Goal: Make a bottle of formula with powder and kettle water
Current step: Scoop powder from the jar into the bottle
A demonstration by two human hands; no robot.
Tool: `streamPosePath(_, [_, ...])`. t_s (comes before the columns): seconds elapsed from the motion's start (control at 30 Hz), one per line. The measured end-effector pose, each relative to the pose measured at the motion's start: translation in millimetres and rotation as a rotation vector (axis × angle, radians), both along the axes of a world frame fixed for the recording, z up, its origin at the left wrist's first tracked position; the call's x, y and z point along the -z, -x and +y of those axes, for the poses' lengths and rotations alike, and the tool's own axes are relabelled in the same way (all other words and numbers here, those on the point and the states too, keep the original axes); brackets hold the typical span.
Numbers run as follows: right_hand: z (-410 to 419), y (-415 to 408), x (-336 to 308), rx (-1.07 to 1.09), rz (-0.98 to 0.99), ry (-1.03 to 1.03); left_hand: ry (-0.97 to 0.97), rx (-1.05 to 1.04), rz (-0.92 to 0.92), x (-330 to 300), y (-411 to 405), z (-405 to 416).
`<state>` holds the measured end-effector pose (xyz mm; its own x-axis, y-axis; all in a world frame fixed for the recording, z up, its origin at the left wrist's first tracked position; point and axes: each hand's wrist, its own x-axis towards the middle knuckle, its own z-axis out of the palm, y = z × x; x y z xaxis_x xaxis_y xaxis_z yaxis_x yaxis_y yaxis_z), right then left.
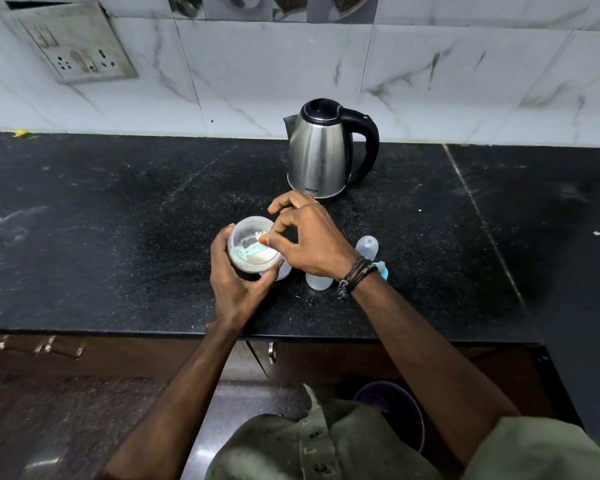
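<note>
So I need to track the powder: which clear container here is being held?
The powder tub, gripped by the left hand; the baby bottle lies untouched beside it.

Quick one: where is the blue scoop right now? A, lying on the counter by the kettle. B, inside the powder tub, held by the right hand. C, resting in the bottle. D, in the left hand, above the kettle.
B: the right hand pinches the blue scoop down in the powder tub, which the left hand steadies.
</note>
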<state>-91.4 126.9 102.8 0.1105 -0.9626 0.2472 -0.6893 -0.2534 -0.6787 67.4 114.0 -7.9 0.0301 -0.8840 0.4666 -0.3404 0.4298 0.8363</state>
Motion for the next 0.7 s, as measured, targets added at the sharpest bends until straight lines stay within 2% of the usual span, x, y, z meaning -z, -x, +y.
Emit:
streamPosePath(0.53, [-2.3,10.6,12.2,0.089,-0.140,-0.074,-0.014,-0.031,-0.015,-0.1,2.0,7.5])
streamPosePath(0.7, [-6.2,26.1,17.5,0.164,-0.239,-0.095,-0.101,-0.071,0.013,13.1,-2.3,3.6])
